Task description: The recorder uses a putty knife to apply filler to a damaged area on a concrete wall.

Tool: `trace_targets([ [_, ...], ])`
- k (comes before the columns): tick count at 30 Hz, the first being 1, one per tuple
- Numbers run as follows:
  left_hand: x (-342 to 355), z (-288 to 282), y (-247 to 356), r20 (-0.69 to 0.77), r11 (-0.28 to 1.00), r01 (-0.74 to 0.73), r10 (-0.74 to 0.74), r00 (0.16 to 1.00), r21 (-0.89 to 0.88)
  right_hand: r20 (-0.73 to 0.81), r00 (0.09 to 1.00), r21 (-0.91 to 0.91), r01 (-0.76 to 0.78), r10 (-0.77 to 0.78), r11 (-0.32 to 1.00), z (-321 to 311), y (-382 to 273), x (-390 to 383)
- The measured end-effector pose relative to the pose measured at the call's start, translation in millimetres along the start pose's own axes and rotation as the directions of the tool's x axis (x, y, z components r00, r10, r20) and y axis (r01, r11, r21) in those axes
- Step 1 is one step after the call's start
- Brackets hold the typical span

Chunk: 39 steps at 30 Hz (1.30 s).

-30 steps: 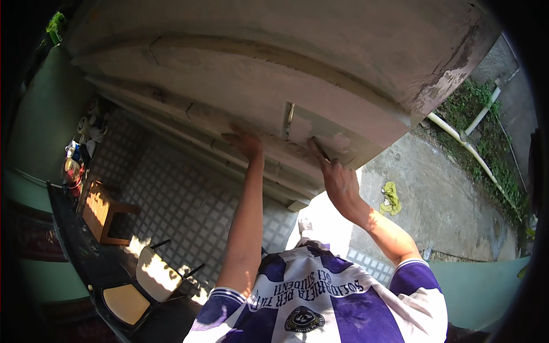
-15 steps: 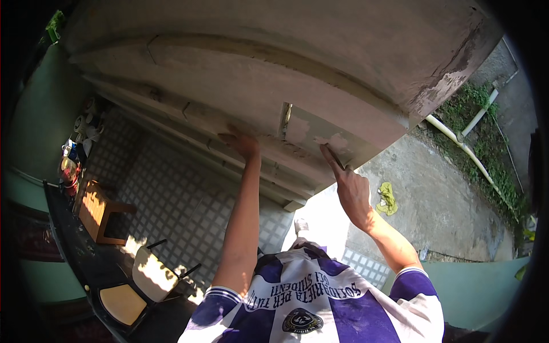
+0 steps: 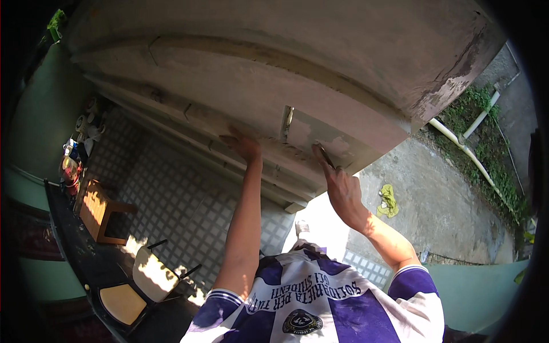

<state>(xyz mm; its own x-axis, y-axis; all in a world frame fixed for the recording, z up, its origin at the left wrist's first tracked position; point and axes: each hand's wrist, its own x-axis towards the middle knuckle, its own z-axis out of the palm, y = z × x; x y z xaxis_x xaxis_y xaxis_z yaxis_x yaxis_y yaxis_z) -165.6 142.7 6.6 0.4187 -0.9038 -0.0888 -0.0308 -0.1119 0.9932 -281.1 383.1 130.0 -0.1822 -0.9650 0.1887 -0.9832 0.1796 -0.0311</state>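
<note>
My right hand (image 3: 345, 191) is closed around a slim dark tool (image 3: 326, 155), likely a scraper. Its index finger stretches along the tool towards a smooth greyish rectangular patch (image 3: 357, 146) on the wall. Pinkish blotches mark that patch, and a narrow bright slot (image 3: 289, 119) runs down its left edge. The tool's tip is too small to make out. Further left, my left hand (image 3: 245, 145) lies against the plastered wall (image 3: 229, 74), fingers stretched out and holding nothing.
Ledges (image 3: 294, 203) run along the wall's lower part. Left are a wooden stool (image 3: 97, 211), a chair (image 3: 154, 274) and a cluttered group of containers (image 3: 71, 166). At right, a yellow-green cloth (image 3: 388, 201) lies on concrete, with white pipes (image 3: 466, 146) beyond.
My right hand has moved a little left along the patch with the tool, its fingertip now nearer the patch's middle. My left hand stays in place on the wall.
</note>
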Motion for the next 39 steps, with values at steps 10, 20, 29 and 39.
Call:
trace_targets([
  [10, 0.9, 2.6, 0.3, -0.014, 0.996, 0.000, -0.001, 1.000, -0.088, 0.076, 0.995, -0.027, -0.063, 0.065, 0.998, -6.2, 4.6, -1.3],
  [20, 0.9, -3.0, 4.9, -0.013, 0.999, 0.026, -0.027, 1.000, -0.031, 0.010, 1.000, -0.084, -0.001, 0.002, 0.996, 2.7, 1.1, 2.3],
  [29, -0.1, -1.7, 5.3, -0.011, 0.996, 0.061, -0.062, 0.998, -0.066, 0.012, 1.000, -0.032, 0.000, 0.001, 0.999, -2.7, 2.1, -6.6],
  [39, 2.6, 1.2, 1.5, -0.022, 0.996, 0.026, -0.028, 0.999, -0.087, -0.054, 0.998, 0.010, 0.010, -0.009, 1.000, 0.6, -1.0, 0.7],
])
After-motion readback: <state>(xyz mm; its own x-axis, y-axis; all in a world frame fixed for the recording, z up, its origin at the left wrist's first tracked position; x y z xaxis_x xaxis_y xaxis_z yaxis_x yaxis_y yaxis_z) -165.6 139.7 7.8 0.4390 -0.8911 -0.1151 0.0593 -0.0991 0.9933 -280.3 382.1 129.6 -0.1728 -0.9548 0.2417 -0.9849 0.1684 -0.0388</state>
